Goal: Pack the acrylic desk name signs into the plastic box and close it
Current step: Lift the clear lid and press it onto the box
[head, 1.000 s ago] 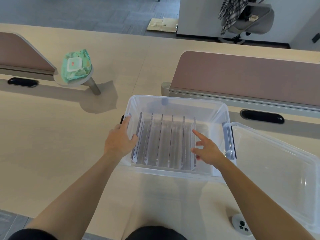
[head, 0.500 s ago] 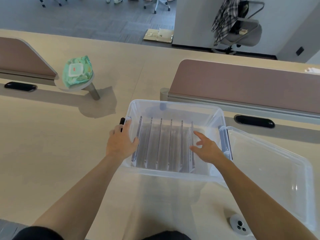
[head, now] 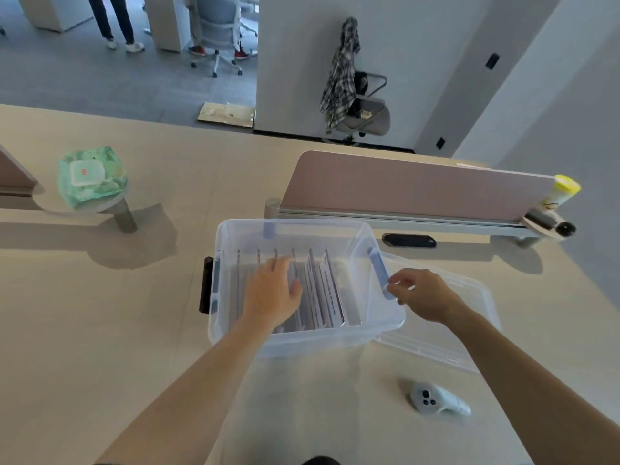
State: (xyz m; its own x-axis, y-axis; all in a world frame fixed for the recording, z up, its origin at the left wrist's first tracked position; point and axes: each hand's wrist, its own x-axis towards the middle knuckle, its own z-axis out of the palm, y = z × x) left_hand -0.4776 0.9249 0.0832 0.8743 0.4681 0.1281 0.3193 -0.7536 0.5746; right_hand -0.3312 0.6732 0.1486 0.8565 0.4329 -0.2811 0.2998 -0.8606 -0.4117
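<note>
While pressing the signs [head: 323, 297] in the box [head: 302, 338] with the left hand [head: 271, 293], fingers straight, curling the right hand [head: 423, 297] at the blue latch [head: 378, 271] on the right rim; not showing whether gripping anything. Finding the signs on edge in a row, long axes pointing away from the body, rightmost leaning right. Noting the lid [head: 469, 320] just right of the box, under the right hand, so probably swinging it leftward over the rim. Needing the left hand out first. Noting remote [head: 436, 402] and wipes [head: 92, 176] well apart from the box.
</note>
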